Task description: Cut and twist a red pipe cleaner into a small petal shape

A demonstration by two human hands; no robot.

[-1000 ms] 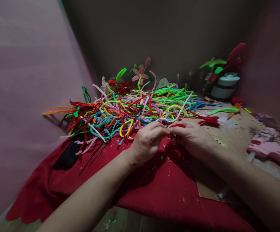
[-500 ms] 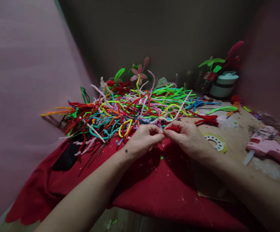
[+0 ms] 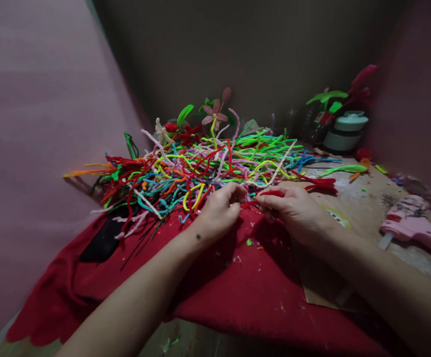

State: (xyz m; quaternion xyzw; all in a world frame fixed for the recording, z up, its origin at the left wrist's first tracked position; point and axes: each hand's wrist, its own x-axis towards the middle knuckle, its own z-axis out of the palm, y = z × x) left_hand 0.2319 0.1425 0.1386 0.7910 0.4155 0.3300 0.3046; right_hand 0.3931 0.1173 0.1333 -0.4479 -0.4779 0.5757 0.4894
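Observation:
Between my hands stretches a red pipe cleaner (image 3: 251, 203), held above the front of the cloth-covered table. My left hand (image 3: 223, 206) pinches one end of it, fingers curled in. My right hand (image 3: 288, 206) grips the other part between thumb and forefinger, and a thicker red length lies along those fingers. How it is bent inside the grip is hidden. Right behind both hands spreads a tangled heap of many-coloured pipe cleaners (image 3: 234, 166). Scissors with yellow and orange-red handles (image 3: 195, 196) lie at the heap's near edge, just left of my left hand.
A roll of tape (image 3: 337, 216) lies partly behind my right forearm on a cardboard sheet (image 3: 312, 292). Farther right is a pink glue gun (image 3: 410, 223). A lidded jar (image 3: 345, 131) stands at the back right. A black flat object (image 3: 102, 240) rests on the red cloth (image 3: 215, 287) at left.
My hands have moved slightly apart, so a length of red pipe cleaner now shows between them. My right hand has shifted right and covers more of the tape roll.

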